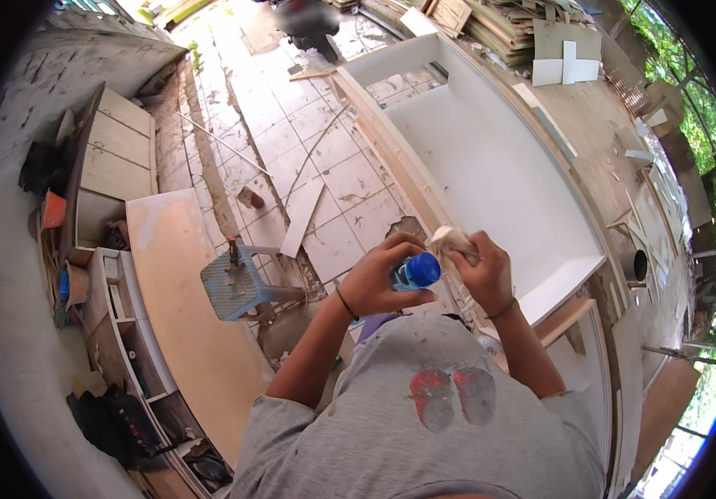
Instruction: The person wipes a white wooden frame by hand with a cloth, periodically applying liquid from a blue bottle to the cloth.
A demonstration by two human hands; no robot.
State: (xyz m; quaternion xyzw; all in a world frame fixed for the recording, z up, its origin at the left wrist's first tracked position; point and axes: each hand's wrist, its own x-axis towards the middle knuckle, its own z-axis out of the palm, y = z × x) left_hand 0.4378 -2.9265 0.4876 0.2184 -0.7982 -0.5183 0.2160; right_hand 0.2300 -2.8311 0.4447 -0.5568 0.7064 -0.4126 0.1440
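A clear bottle with a blue cap (424, 268) is gripped in my left hand (374, 279), its cap tilted toward the right. My fingers wrap round its body, hiding much of it. Just to the right, my right hand (487, 274) is closed on a crumpled, cream-coloured cloth (451, 241). The cloth sticks out past my fingertips, close to the cap; whether the two touch I cannot tell. Both hands are held in front of my grey shirt, above the near left edge of a long white cabinet frame (491, 158).
A blue-grey plastic stool (233, 287) stands left, with a red-and-black tool (233, 249) on it. Beside it lies a long pale wooden panel (183, 291). A white strip (303, 220) lies on the tiled floor. Stacked boards (499, 33) are at the far right.
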